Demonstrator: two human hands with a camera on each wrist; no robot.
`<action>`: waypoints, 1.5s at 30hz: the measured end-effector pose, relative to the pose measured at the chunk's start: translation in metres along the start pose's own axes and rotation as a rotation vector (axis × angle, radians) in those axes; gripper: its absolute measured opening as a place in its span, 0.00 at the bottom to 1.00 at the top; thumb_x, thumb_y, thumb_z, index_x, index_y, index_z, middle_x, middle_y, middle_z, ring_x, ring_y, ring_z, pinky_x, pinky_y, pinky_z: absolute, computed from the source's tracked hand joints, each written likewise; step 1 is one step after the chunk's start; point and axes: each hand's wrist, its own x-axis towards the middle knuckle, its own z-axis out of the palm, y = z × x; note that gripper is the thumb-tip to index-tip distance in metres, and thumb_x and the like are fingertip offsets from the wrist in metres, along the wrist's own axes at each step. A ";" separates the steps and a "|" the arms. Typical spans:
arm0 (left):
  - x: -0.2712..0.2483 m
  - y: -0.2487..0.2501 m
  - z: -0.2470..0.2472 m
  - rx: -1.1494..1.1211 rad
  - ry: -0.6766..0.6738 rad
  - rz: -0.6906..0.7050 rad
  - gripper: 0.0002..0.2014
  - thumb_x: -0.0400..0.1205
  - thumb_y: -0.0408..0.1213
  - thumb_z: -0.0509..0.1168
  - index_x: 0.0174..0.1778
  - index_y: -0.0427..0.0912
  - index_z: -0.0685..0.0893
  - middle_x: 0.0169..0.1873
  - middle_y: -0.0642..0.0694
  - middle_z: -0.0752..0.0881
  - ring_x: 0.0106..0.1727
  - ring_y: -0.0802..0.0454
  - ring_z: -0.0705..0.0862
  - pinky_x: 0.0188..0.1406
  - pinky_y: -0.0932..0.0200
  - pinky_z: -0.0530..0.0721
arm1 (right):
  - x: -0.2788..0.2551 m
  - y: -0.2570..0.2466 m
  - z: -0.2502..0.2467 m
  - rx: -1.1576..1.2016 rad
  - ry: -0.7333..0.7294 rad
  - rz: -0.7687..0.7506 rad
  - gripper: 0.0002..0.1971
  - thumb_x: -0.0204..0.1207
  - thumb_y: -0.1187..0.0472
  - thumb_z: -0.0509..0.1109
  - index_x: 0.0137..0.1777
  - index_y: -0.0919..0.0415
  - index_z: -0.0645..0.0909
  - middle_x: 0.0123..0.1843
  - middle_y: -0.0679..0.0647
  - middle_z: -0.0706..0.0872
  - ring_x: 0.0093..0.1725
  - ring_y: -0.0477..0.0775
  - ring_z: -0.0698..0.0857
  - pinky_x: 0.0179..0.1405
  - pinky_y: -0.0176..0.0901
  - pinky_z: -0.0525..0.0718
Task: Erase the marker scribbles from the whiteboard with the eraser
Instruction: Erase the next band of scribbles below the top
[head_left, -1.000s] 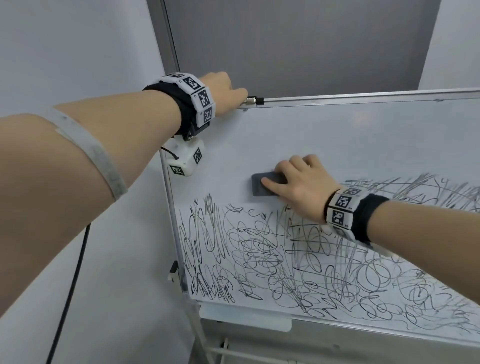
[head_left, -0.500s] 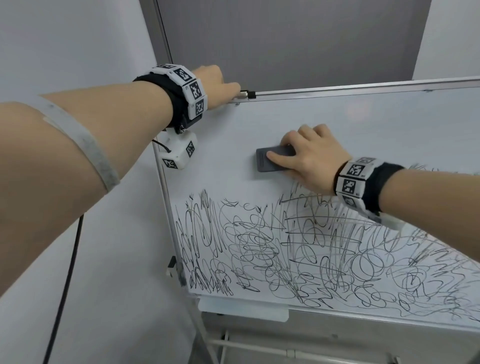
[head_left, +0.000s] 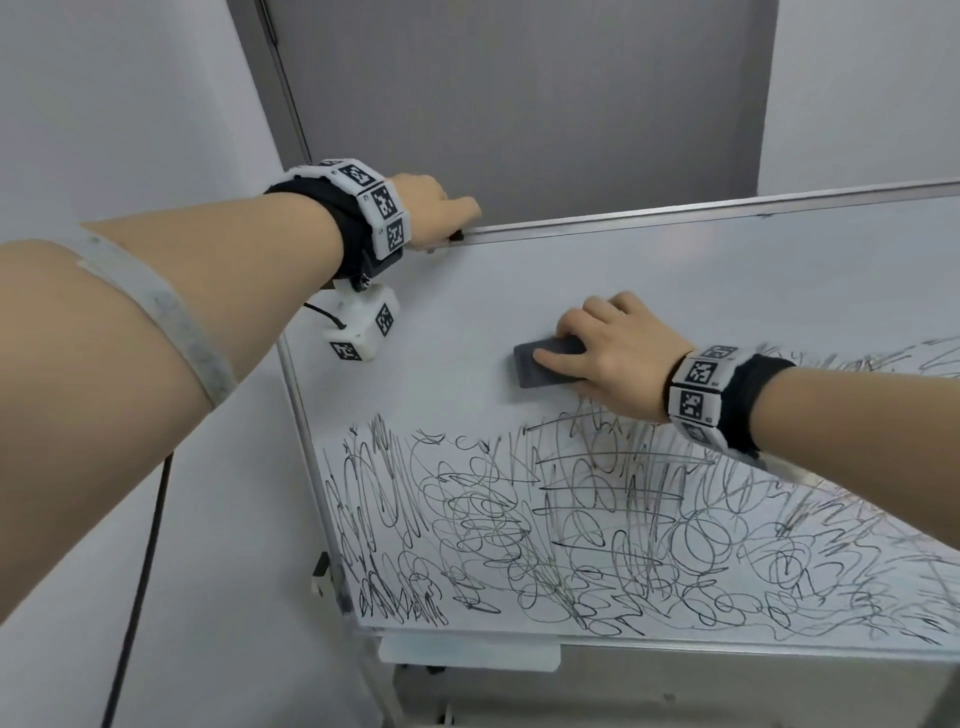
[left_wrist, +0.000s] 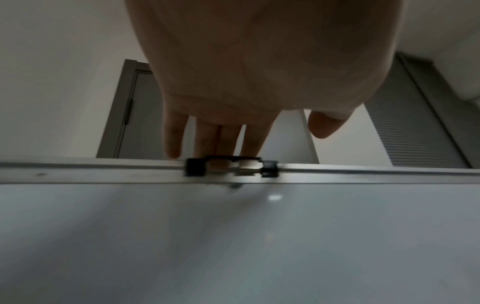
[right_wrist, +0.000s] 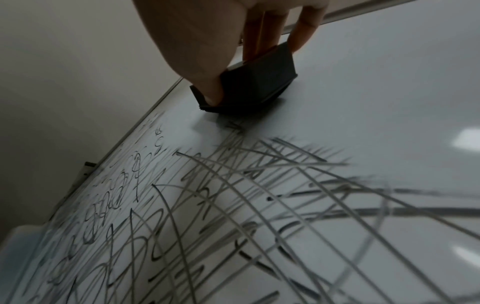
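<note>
**Inspector:** Position of the eraser (head_left: 545, 359)?

**Assistant:** Flat against the whiteboard (head_left: 675, 291), in the bare band just above the scribbles (head_left: 571, 519). The right hand (head_left: 608, 353) grips it, thumb along its near edge and fingers curled over the far edge; the right wrist view confirms the pinch.

**Inspector:** And the left hand (head_left: 431, 208)?

**Assistant:** At about 10 o'clock from the eraser, on the top frame rail (head_left: 675, 218) near the board's corner. The left wrist view shows the fingers hooked over the rail beside a black clip (left_wrist: 231, 166), thumb free. I judge it is steadying the board.

**Inspector:** Progress?

**Assistant:** The upper band reads clean. From the eraser's 6 o'clock down to the lower edge, and out towards 3 o'clock, dense black loops and strokes remain, thickest at 7 o'clock by the left frame. By my estimate well over half the marked area is still to wipe.

**Inspector:** Anything else?

**Assistant:** A pale tray (head_left: 467, 654) hangs below the bottom edge.
</note>
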 end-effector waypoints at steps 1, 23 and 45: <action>0.000 0.009 -0.002 -0.035 0.014 0.029 0.30 0.75 0.64 0.47 0.35 0.38 0.78 0.38 0.37 0.83 0.40 0.39 0.78 0.40 0.54 0.74 | -0.002 0.003 -0.003 0.005 0.001 0.008 0.22 0.72 0.53 0.73 0.68 0.51 0.83 0.55 0.61 0.82 0.50 0.65 0.79 0.49 0.58 0.75; 0.026 0.091 0.016 -0.109 0.086 0.297 0.22 0.75 0.54 0.63 0.26 0.44 0.62 0.24 0.45 0.60 0.29 0.45 0.59 0.28 0.56 0.58 | -0.050 0.002 0.033 -0.001 -0.087 -0.048 0.24 0.70 0.59 0.75 0.68 0.48 0.81 0.53 0.58 0.81 0.48 0.63 0.76 0.47 0.57 0.75; 0.048 0.111 0.022 0.141 0.215 0.269 0.27 0.77 0.61 0.57 0.26 0.39 0.67 0.23 0.45 0.71 0.24 0.45 0.69 0.26 0.58 0.65 | -0.075 0.032 0.018 0.087 0.016 0.179 0.20 0.76 0.54 0.72 0.68 0.49 0.82 0.56 0.59 0.80 0.49 0.63 0.77 0.50 0.58 0.73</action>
